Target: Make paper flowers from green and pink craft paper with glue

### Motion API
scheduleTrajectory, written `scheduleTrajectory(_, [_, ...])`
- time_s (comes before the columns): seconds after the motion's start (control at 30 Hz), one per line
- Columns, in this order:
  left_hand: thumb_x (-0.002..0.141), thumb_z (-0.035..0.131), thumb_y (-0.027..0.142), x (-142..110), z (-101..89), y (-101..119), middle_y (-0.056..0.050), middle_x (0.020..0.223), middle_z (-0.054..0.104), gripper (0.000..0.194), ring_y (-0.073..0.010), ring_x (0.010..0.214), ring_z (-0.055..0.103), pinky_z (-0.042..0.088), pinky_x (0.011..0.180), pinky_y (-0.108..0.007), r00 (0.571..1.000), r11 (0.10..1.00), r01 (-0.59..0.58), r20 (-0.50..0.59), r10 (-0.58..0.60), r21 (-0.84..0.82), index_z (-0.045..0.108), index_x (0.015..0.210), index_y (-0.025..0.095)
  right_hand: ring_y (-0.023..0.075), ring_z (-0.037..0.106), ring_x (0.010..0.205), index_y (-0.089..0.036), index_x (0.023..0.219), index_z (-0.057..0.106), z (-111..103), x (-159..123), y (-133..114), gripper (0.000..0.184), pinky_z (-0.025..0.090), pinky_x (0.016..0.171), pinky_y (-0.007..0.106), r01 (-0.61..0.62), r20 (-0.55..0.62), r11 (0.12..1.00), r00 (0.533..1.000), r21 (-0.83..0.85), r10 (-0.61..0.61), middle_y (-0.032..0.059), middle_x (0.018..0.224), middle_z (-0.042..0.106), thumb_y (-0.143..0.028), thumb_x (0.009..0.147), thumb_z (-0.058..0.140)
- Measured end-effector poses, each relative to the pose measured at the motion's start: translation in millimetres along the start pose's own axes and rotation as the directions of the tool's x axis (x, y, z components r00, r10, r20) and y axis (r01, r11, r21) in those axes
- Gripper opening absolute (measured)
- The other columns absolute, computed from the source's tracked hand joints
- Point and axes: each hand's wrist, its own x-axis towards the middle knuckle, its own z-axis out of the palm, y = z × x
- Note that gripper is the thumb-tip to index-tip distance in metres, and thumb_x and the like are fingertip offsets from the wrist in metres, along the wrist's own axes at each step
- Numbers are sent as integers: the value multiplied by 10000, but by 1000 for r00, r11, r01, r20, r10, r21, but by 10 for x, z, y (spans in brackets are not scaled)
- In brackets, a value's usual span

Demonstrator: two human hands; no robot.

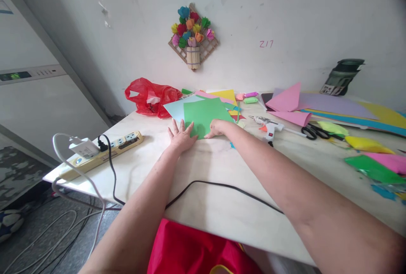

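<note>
Head view shows the left hand [182, 138] flat, fingers spread, with its thumb side upon the near left corner of the green sheet [207, 111]. The right hand [218, 127] is curled at the near right part of this sheet; whether it pinches the edge, I cannot tell. So the sheet lies between and ahead of both hands, extending toward the wall [241, 62]; neither hand is clearly nearer. Its long axis is hard to judge. Farther out on the worktop [222, 162], a light blue sheet [177, 107] shows at its left, and a glue gun [272, 128] lies rightward, apart.
</note>
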Motion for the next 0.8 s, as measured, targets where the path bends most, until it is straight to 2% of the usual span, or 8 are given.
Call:
scheduleTrajectory(0.17, [804,338,498,25,-39,167,-24,1469,57,610,-293,1294,-172,-50,1009,-558,983,985,-161,-76,166,66,213,1367,299,238,575,926,-119,1011,631,-6,-186,-7,535,437,757,294,43,-19,999,999,7,-43,120,981,626,-496,631,635])
scheduleTrajectory(0.27, [848,231,462,47,29,217,-20,1464,108,546,-280,1305,-142,-49,1015,-546,969,969,-237,-55,241,70,238,1363,284,226,575,905,-123,968,652,-5,-238,13,474,433,728,274,63,-43,998,997,-15,-63,108,951,635,-488,668,604])
scheduleTrajectory(0.33, [857,189,451,64,84,219,-21,1462,120,540,-278,1307,-134,-34,1017,-545,966,965,-254,-24,256,58,235,1366,273,204,577,869,-134,934,663,5,-256,63,408,428,691,252,95,-72,995,993,13,-94,84,921,647,-454,688,599])
scheduleTrajectory(0.43, [855,183,458,86,128,205,-18,1462,118,550,-277,1306,-138,-34,1016,-545,968,967,-250,2,250,57,216,1371,271,152,575,765,-159,904,667,32,-269,187,304,413,617,219,156,-102,975,985,156,-141,36,867,663,-372,691,623])
scheduleTrajectory(0.57, [853,180,459,101,126,201,-9,1461,128,550,-275,1306,-135,-39,1015,-545,972,971,-235,25,233,55,211,1372,279,103,546,651,-153,866,668,81,-253,329,240,381,541,191,173,-114,937,983,305,-145,18,817,665,-305,682,642])
scheduleTrajectory(0.7, [853,177,461,103,120,205,0,1461,124,548,-273,1307,-137,-36,1015,-547,974,973,-225,36,224,49,211,1371,285,107,544,655,-139,866,669,91,-241,345,247,384,545,195,157,-120,937,985,311,-126,30,826,665,-305,686,640])
scheduleTrajectory(0.8, [850,183,467,106,121,203,3,1462,116,549,-274,1304,-145,-47,1016,-543,976,976,-215,43,214,37,212,1370,291,147,560,727,-129,872,672,37,-245,302,299,411,600,223,121,-111,969,989,216,-98,46,853,663,-346,666,654])
